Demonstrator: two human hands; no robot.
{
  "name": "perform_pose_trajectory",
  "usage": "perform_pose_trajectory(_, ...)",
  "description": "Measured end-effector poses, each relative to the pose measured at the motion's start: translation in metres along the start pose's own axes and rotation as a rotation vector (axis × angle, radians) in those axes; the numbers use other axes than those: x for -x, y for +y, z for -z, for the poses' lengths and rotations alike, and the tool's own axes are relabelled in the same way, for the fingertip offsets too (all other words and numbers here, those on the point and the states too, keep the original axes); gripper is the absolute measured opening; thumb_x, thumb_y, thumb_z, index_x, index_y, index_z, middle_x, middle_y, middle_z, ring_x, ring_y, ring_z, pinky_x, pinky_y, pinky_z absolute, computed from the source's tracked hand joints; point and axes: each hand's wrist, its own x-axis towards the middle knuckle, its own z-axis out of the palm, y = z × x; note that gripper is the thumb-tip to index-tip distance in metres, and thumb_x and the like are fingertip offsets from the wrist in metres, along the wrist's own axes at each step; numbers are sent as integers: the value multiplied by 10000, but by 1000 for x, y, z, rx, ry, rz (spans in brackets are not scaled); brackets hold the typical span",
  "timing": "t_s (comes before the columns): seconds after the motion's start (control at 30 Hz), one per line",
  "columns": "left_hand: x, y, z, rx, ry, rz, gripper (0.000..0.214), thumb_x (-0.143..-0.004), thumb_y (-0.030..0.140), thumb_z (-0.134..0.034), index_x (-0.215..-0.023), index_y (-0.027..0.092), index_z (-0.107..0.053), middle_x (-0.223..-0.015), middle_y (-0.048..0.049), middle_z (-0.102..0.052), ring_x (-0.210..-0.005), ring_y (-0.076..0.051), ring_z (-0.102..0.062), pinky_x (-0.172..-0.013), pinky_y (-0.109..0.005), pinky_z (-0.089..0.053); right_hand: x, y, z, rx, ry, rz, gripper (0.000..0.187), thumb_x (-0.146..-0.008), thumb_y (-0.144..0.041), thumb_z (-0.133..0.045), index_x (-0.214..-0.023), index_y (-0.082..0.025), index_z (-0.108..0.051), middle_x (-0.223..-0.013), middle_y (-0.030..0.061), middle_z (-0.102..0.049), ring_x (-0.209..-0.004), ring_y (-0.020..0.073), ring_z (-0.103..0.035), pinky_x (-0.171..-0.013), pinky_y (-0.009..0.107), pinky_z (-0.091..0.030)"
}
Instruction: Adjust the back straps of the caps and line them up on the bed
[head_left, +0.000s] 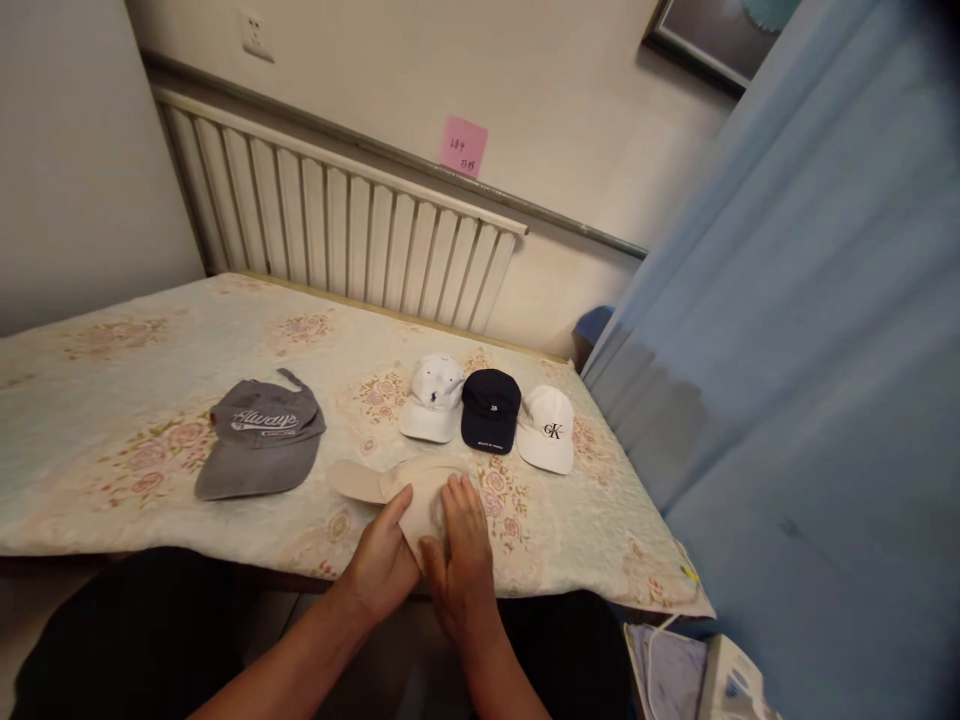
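A beige baseball cap (420,480) is held between my two hands above the near edge of the bed, its brim pointing left. My left hand (384,560) grips the cap's lower side, the thumb lying on top. On the cap's right side rests my right hand (461,555), its fingers curved over the fabric and its thumb near the lower edge. Beyond it, a white cap (435,390), a black cap (491,408) and a white cap with "CK"-like letters (547,430) sit in a row. To the left lies a grey cap (262,440) with white lettering.
The caps rest on a bed with a floral cover (300,330). Behind it are a white radiator (360,235) and a wall with a pink note (463,147). A blue curtain (787,330) hangs along the right. A box (731,680) stands at the lower right.
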Motion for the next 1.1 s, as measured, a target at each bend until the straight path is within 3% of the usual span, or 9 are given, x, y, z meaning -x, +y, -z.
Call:
perform_pose_trajectory(0.23,-3,-4,7,-36,10,-5,466,-896,259,-449,-1323,74,-449,-1132,-151,-665,-1041,-265,-624,-964,-400,-440,7,16,2,-61,32,-263,491,-913,-292,-409,-1369,-117,-360,-1392,178,-446,-1295,264,-420,-1014,519,-420)
perform_pose_trajectory(0.37,-2,-5,6,-25,-22,-2,470,-884,246,-463,-1324,81,-453,-1127,-142,-668,-1039,-261,-626,-962,-390,-442,3,2,4,-13,86,-117,538,-894,-294,-452,-1383,-108,-330,-1430,180,-391,-1346,280,-335,-1046,541,-373)
perform_pose_trajectory(0.5,0,-5,7,-24,-1,51,478,-891,247,-439,-1336,73,-436,-1129,-142,-667,-1050,-263,-622,-965,-391,-438,2,-7,-1,21,43,43,567,-879,-267,-483,-1396,-123,-302,-1444,167,-373,-1369,277,-286,-1072,566,-321)
perform_pose_trajectory(0.73,-1,-7,17,-21,-58,44,465,-883,256,-469,-1311,73,-468,-1116,-138,-675,-1055,-256,-618,-980,-384,-423,6,8,-5,18,41,-184,489,-894,-253,-436,-1358,-112,-368,-1385,177,-454,-1300,260,-411,-1008,500,-432)
perform_pose_trajectory(0.9,2,-6,11,-59,7,55,445,-876,256,-481,-1278,66,-497,-1048,-136,-699,-980,-259,-651,-919,-377,-463,16,-9,2,93,81,-41,514,-851,-246,-521,-1331,-120,-389,-1386,186,-431,-1320,296,-354,-1015,536,-395)
perform_pose_trajectory(1.03,9,-4,4,-63,39,70,411,-876,243,-473,-1242,63,-523,-971,-129,-717,-894,-260,-678,-839,-367,-502,24,-26,1,80,146,-23,306,-819,-195,-559,-1121,-157,-533,-1057,132,-605,-1024,262,-548,-853,475,-481)
perform_pose_trajectory(1.1,11,-4,3,-71,48,59,394,-878,252,-472,-1219,67,-541,-943,-123,-722,-856,-256,-686,-811,-362,-512,25,-30,0,81,147,-56,209,-818,-177,-552,-1027,-174,-558,-937,100,-601,-880,237,-553,-761,442,-487)
